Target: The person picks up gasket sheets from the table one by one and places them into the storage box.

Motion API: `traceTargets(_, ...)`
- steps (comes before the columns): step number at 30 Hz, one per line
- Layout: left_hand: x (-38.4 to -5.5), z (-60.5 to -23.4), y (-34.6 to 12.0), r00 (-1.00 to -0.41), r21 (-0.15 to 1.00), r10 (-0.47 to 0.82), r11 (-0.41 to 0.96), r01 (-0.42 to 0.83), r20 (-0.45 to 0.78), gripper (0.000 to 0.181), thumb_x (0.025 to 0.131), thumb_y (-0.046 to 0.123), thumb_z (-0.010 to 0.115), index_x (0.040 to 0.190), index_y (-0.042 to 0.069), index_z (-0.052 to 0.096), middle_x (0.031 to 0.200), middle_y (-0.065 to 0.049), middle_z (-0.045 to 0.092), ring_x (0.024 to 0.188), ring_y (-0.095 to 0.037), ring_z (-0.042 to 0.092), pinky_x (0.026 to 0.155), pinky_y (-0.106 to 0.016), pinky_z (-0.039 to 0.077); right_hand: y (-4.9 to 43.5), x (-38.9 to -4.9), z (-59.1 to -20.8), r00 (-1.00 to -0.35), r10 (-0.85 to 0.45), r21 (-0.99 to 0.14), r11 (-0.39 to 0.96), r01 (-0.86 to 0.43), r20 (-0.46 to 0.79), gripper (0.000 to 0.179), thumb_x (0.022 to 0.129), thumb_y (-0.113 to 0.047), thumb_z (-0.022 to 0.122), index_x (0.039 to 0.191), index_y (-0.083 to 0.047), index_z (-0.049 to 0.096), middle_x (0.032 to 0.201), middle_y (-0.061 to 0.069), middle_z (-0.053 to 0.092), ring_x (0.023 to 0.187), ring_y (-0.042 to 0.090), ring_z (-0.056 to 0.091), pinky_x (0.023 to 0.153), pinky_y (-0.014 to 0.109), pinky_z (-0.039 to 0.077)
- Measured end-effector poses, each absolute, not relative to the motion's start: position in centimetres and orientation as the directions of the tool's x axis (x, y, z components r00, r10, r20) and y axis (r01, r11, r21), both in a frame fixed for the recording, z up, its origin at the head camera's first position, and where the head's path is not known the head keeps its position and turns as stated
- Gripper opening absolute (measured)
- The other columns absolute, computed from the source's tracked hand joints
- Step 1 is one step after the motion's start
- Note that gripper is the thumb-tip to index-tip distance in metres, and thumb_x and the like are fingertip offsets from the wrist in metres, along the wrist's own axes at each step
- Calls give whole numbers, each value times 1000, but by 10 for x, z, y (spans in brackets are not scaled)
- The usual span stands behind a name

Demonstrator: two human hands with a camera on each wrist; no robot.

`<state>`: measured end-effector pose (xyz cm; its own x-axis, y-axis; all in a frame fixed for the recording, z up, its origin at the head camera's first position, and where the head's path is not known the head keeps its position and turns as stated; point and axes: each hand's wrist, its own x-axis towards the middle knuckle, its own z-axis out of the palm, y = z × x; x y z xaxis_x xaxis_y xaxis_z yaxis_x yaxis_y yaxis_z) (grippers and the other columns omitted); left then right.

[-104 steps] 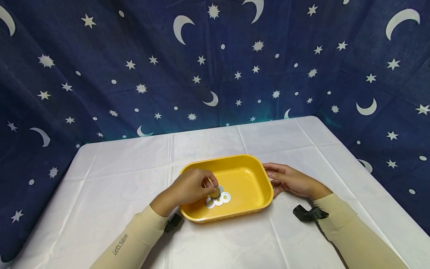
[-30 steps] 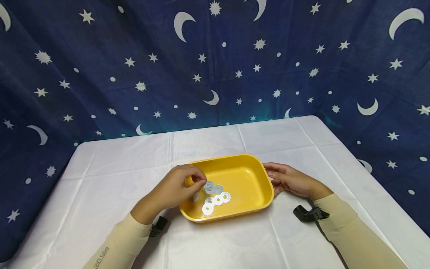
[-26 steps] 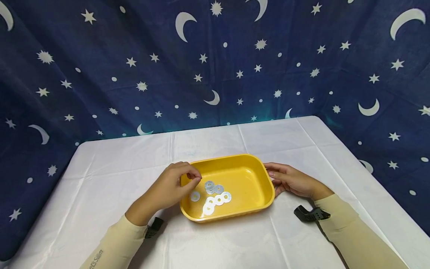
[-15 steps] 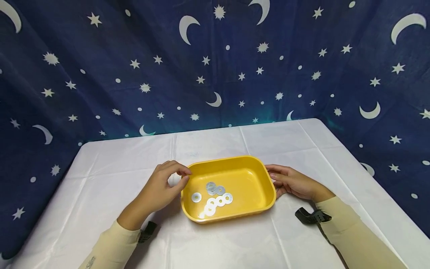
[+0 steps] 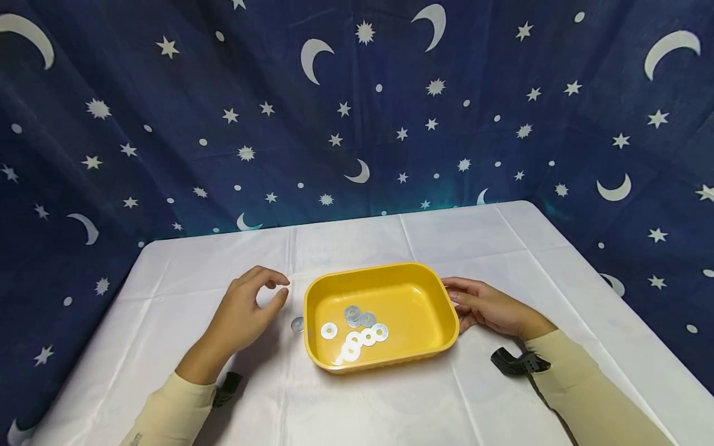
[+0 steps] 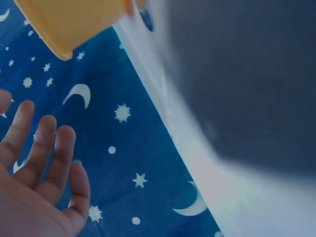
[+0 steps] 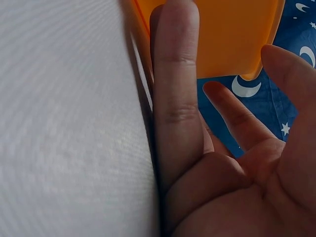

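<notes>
A yellow rectangular tray stands on the white-covered table, with several flat metal washers lying in its left half. Some overlap, and one washer lies by itself toward the left wall. Outside, just off the tray's left side, another washer is on the cloth. My left hand hovers left of that washer, thumb and index finger apart and holding nothing; its loosely spread fingers show in the left wrist view. At the tray's right end my right hand rests with extended fingers against the wall.
A white cloth with fold creases covers the table. Behind and at both sides hangs a dark blue curtain with moons and stars. A black band is on the right wrist.
My left hand has left the tray and moved left over the cloth. More washers show in the tray than at first, and the washer on the cloth has come into view. The right hand stays put.
</notes>
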<state>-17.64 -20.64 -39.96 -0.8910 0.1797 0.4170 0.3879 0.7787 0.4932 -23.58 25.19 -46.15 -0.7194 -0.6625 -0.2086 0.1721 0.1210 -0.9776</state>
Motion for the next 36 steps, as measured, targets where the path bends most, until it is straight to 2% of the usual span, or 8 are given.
traceTargets(4,-178,-405,-211,-926,463,194,821,335,325,12,91,20,70,103,18,71,95,3,66,86,-18,59,73,-35,47,252,-234,-463,-723,-654,-974,123,189,-223,56,108,-28,43,155,-2,27,139,0,61,109,25,70,81,45,59)
traceTargets(11,-179,-411,-215,-967,442,217,860,253,133,14,88,21,76,101,18,72,86,5,62,78,-14,56,68,-30,47,252,-233,-465,-712,-673,-979,107,172,-198,55,109,-27,42,155,-1,26,140,1,61,109,25,71,81,44,59)
traceTargets(22,-181,-419,-208,-948,529,304,822,213,-91,20,83,23,81,100,20,70,79,8,59,71,-10,52,63,-23,44,253,-234,-460,-715,-670,-979,117,166,-201,55,109,-27,43,155,-2,27,137,-2,62,108,24,71,80,44,60)
traceTargets(29,-178,-425,-205,-935,509,336,828,237,-110,22,80,22,83,97,20,69,78,8,56,71,-10,49,64,-23,41,252,-235,-460,-715,-668,-978,121,169,-206,55,108,-28,43,155,-3,28,139,2,61,107,26,71,80,44,60)
traceTargets(36,-178,-425,-204,-934,507,339,828,240,-111,21,85,20,79,102,20,67,78,7,56,69,-10,48,63,-24,40,252,-234,-459,-715,-667,-978,127,168,-209,55,108,-29,44,154,-3,30,138,2,62,105,27,71,79,44,60)
